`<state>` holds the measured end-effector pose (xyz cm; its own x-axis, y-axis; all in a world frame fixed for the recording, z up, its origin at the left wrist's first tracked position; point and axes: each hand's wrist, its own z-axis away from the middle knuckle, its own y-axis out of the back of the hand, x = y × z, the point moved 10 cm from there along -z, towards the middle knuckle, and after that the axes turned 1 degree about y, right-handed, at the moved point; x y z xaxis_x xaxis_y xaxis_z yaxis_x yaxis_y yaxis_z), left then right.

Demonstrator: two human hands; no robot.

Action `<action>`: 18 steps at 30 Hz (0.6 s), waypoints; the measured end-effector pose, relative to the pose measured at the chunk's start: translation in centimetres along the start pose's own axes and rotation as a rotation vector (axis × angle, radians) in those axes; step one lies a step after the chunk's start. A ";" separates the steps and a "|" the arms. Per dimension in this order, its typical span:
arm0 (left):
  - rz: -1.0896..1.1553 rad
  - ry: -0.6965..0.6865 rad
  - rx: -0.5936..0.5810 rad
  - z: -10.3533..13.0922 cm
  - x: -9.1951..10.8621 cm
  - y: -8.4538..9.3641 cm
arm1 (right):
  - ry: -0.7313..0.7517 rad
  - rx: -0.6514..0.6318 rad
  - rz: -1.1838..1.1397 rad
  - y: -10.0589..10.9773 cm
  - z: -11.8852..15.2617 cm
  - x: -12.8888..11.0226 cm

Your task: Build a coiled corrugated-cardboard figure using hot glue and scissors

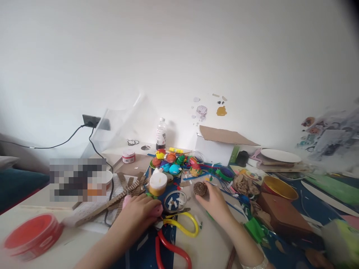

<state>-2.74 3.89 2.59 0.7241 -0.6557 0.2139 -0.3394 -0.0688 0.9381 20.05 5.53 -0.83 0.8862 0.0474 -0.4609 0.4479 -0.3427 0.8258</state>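
My left hand (pixel 140 211) is closed over a pink tool (pixel 157 210), mostly covered by the fingers, so its kind is unclear. Between the thumb and fingers of my right hand (pixel 213 200) is a brown ball of coiled corrugated paper (pixel 200 189). Scissors with yellow handles (pixel 194 224) lie between my forearms, near a red handle (pixel 176 249). A white-lidded jar (pixel 157 183) stands just beyond my left hand. Beside it sits a round clear dish (pixel 175 201) with white scraps. Several colourful corrugated-paper shapes (pixel 171 158) are clustered behind.
Brown corrugated strips (pixel 117 200) lie at left, near a red tub (pixel 32 236). A black cable (pixel 112 186) runs down from the wall socket. A bottle (pixel 161 134) stands by the wall. At right are a brown box (pixel 282 216), a gold bowl (pixel 280 188) and crumpled paper (pixel 245 183).
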 end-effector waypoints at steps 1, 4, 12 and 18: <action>-0.032 0.004 0.004 0.2 0.0 -0.1 | 0.010 0.014 0.000 0.1 0.1 -0.1; -0.061 -0.002 0.039 0.7 0.2 0.4 | 0.062 0.099 -0.005 1.0 0.2 -0.6; -0.116 -0.128 0.298 1.7 0.1 4.9 | 0.107 0.247 0.005 3.1 0.5 -1.2; -0.178 -0.114 0.373 2.1 0.0 7.7 | 0.046 0.132 0.041 1.7 0.3 -0.7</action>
<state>-6.63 1.76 9.27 0.7273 -0.6863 0.0066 -0.4243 -0.4420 0.7903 20.19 4.63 0.83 0.9092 0.0733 -0.4099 0.3947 -0.4653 0.7923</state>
